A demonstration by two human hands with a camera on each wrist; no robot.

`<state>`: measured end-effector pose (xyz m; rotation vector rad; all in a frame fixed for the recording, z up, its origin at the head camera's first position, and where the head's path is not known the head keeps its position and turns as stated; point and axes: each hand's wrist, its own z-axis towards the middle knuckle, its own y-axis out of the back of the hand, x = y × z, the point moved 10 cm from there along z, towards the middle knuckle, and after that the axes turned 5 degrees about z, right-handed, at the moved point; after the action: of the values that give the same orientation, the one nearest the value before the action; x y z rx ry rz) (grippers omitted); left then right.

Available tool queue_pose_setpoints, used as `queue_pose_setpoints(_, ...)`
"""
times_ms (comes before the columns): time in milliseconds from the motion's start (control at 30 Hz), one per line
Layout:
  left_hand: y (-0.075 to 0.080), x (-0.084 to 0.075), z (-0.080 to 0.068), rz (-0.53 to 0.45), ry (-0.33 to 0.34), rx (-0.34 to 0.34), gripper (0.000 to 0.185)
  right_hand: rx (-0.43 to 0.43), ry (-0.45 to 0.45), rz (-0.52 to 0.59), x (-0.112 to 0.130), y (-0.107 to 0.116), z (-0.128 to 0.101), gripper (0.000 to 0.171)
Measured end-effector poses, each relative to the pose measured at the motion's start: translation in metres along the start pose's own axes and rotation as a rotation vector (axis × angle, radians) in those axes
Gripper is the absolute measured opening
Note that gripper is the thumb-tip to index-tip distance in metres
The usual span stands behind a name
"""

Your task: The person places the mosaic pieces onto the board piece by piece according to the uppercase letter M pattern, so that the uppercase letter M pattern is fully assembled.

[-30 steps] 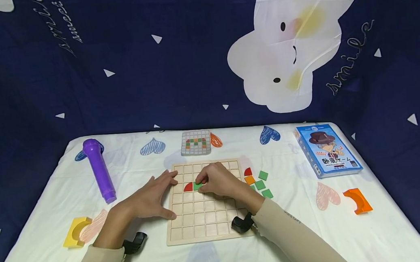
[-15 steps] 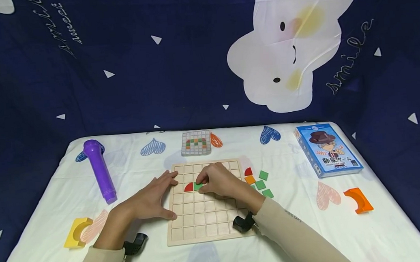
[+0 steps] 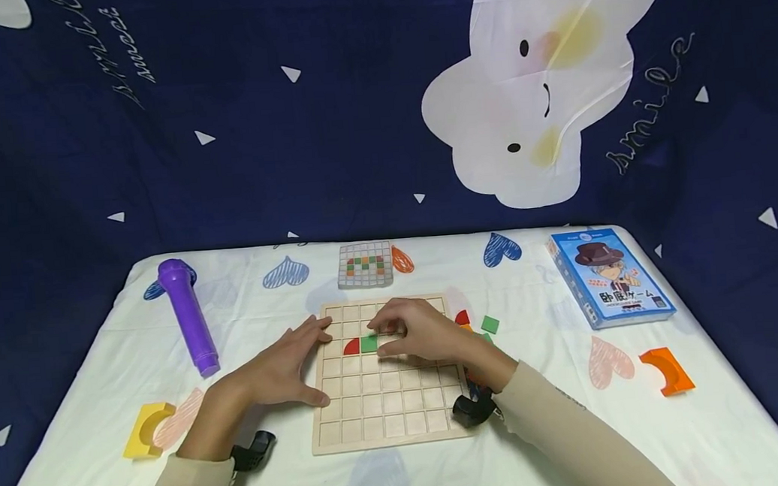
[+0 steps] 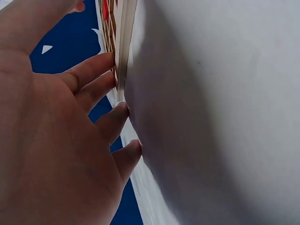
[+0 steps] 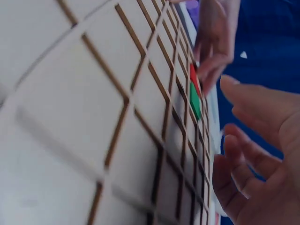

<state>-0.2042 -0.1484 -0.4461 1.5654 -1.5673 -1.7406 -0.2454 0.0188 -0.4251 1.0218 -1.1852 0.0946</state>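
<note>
A wooden grid board [image 3: 367,407] lies on the table in front of me. A red quarter-round tile [image 3: 352,347] and a green square tile [image 3: 369,344] sit side by side in its cells. My left hand [image 3: 272,373] is spread along the board's left edge, fingertips and thumb touching the frame. Over the board, just right of the green tile, is my right hand [image 3: 429,332]. In the right wrist view its fingers [image 5: 246,159] and thumb stand apart with nothing between them. Loose tiles, among them a red one [image 3: 462,317] and a green one [image 3: 490,325], are partly hidden behind the right wrist.
A pattern card [image 3: 364,267] lies beyond the board. At the left are a purple microphone-shaped object [image 3: 190,321] and a yellow arch block [image 3: 143,432]. At the right stand a blue game box [image 3: 611,280] and an orange arch block [image 3: 669,372].
My right hand has let go of the green tile, its thumb and fingers parting, and shifted slightly right. The green tile stays beside the red one. The left hand keeps its place.
</note>
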Motion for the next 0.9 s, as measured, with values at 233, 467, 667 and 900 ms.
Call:
queue_pose_setpoints(233, -0.001, 0.000, 0.001, 0.003, -0.003, -0.004, 0.088, 0.005, -0.003, -0.019, -0.013, 0.024, -0.027, 0.048)
queue_pose_setpoints(467, -0.001, 0.001, 0.000, 0.005, 0.000, -0.013, 0.089, -0.043, -0.055, -0.002, -0.035, 0.051, -0.062, 0.048)
queue_pose_setpoints(667, 0.001, -0.001, 0.000, 0.012, -0.012, -0.023, 0.088, -0.118, -0.126, -0.027, -0.052, 0.081, -0.086, 0.049)
queue_pose_setpoints(900, 0.001, 0.000, 0.000, 0.016, -0.007, -0.023, 0.087, -0.123, -0.139, -0.020, -0.059, 0.087, -0.106, 0.053)
